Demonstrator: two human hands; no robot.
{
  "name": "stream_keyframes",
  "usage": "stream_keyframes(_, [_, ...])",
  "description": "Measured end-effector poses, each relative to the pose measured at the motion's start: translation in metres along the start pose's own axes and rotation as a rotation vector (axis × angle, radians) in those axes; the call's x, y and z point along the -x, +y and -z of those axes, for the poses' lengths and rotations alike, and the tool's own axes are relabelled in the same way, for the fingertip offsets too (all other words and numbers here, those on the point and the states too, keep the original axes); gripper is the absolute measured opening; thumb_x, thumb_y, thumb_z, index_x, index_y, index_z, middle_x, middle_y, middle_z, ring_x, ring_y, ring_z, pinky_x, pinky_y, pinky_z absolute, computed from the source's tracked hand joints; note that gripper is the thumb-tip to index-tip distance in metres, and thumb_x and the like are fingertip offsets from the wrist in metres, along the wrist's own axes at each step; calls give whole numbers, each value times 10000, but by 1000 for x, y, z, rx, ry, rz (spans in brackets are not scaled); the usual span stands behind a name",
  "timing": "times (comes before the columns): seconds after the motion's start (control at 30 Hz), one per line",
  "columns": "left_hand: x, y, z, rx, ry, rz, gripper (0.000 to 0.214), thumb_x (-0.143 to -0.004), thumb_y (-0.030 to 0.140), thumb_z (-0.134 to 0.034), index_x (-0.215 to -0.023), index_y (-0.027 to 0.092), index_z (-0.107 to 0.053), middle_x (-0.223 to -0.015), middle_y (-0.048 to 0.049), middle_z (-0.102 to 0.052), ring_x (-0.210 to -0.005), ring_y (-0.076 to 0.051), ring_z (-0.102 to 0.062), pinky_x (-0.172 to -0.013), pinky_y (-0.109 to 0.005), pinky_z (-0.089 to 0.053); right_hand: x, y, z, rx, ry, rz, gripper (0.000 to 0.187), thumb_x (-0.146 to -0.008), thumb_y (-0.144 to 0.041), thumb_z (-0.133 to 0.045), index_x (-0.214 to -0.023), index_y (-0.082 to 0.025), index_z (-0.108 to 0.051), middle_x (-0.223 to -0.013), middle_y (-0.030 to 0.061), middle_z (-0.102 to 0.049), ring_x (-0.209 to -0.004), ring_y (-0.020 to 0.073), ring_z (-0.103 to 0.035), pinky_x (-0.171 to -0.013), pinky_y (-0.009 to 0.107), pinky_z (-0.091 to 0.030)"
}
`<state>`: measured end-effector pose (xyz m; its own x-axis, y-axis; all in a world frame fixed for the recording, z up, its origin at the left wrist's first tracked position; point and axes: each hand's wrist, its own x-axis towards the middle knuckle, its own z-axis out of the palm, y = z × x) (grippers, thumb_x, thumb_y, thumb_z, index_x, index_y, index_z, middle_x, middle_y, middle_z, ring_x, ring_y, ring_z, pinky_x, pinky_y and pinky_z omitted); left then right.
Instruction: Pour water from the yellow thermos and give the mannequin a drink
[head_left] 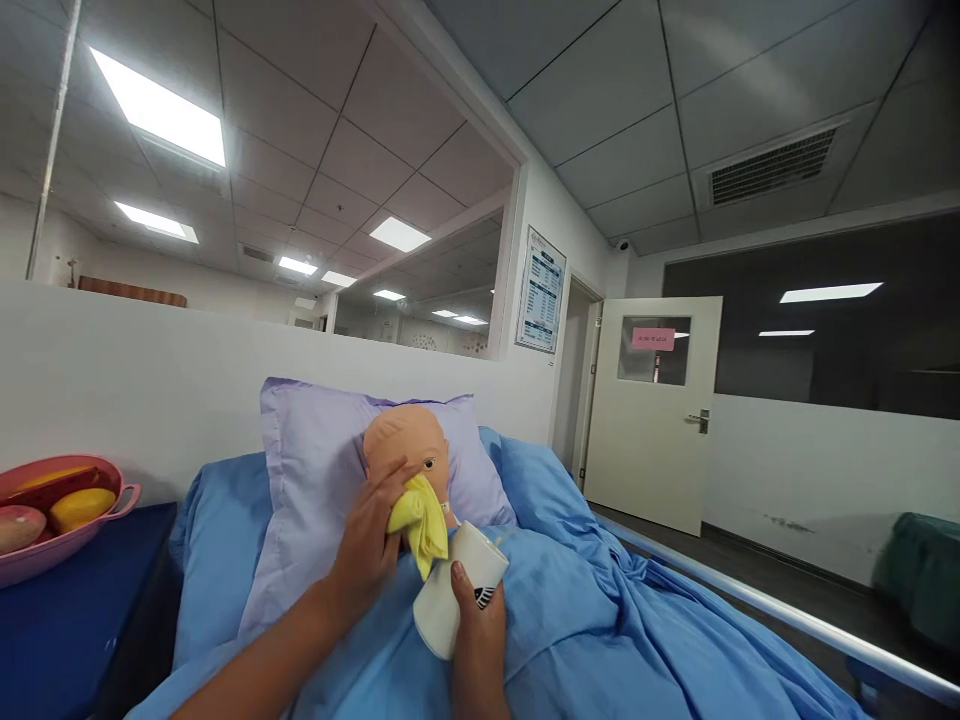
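Note:
A training manikin's head lies on a lilac pillow in a bed under a blue sheet. My left hand is closed on a yellow cloth and presses it against the lower part of the manikin's face. Just below the cloth, my right hand grips a white mug tilted toward the manikin. The manikin's mouth and chin are hidden by the cloth.
A pink bowl of fruit stands on a dark blue bedside table at the left. A metal bed rail runs along the right side. Behind are a white partition wall and a door, standing ajar.

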<state>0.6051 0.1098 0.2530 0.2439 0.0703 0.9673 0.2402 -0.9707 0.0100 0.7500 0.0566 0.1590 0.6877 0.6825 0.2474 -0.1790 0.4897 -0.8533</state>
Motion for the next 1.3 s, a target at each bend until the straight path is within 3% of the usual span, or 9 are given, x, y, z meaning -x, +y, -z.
stream_keyframes(0.13, [-27, 5, -4, 96, 151, 252, 445, -915, 103, -394, -1327, 257, -463, -1377, -45, -556, -1325, -191, -468, -1113, -422, -427, 1, -3, 0, 7, -16, -95, 958, -631, -671, -758, -1371, -163, -423, -912, 62, -714, -728, 249, -683, -639, 351, -563])
stream_keyframes(0.23, [-48, 4, -5, 104, 193, 313, 454, -881, 66, -394, -1278, 264, -492, -1332, -22, -595, -1257, -176, -532, -1071, -394, -468, 2, -5, 0, 18, -19, -92, 959, -620, -681, -761, -1354, -156, -435, -848, 41, -703, -714, 244, -671, -636, 347, -557])
stream_keyframes(0.43, [-103, -7, 1, -26, 123, 117, 450, -861, 43, -411, -1249, 248, -511, -1263, -11, -646, -1176, -171, -592, -1010, -377, -497, 2, -3, 0, -3, -41, -78, 883, -666, -648, -757, -1335, -167, -438, -902, 44, -699, -742, 234, -672, -648, 336, -553])
stream_keyframes(0.57, [-120, -14, 1, -167, 66, -129, 378, -910, 79, -430, -1262, 196, -503, -1303, -66, -626, -1252, -191, -549, -1039, -397, -469, 1, -1, 0, 18, -52, -73, 854, -660, -663, -751, -1287, -157, -470, -887, 47, -697, -722, 235, -668, -635, 342, -550])
stream_keyframes(0.77, [-90, -18, -8, -365, -106, -404, 274, -950, 141, -449, -1205, 154, -547, -1270, -93, -651, -1229, -206, -573, -1003, -394, -487, 4, -6, -1, 44, -47, -60, 868, -642, -685, -742, -1276, -160, -466, -871, 47, -699, -728, 243, -671, -634, 345, -551])
stream_keyframes(0.93, [-44, -33, -15, -406, -252, -455, 260, -960, 190, -411, -1142, 152, -593, -1312, -99, -627, -1274, -212, -535, -1072, -428, -435, 1, -7, -2, 75, -31, -65, 875, -590, -706, -750, -1209, -140, -499, -803, 42, -697, -709, 260, -671, -633, 359, -549])
stream_keyframes(1.1, [-11, -39, -25, -410, -236, -435, 171, -928, 205, -469, -965, 161, -630, -1393, -130, -558, -1368, -238, -434, -1154, -463, -362, 0, -5, -3, 56, -5, -57, 926, -555, -701, -769, -1244, -146, -494, -855, 55, -706, -783, 282, -683, -679, 372, -554])
stream_keyframes(1.3, [-7, -36, -35, -416, -205, -433, 178, -948, 199, -472, -1013, 181, -637, -1290, -88, -638, -1294, -208, -513, -1128, -443, -413, 3, -4, -4, 41, -34, -58, 869, -627, -640, -769, -1293, -163, -478, -946, 66, -713, -842, 273, -684, -729, 370, -558])
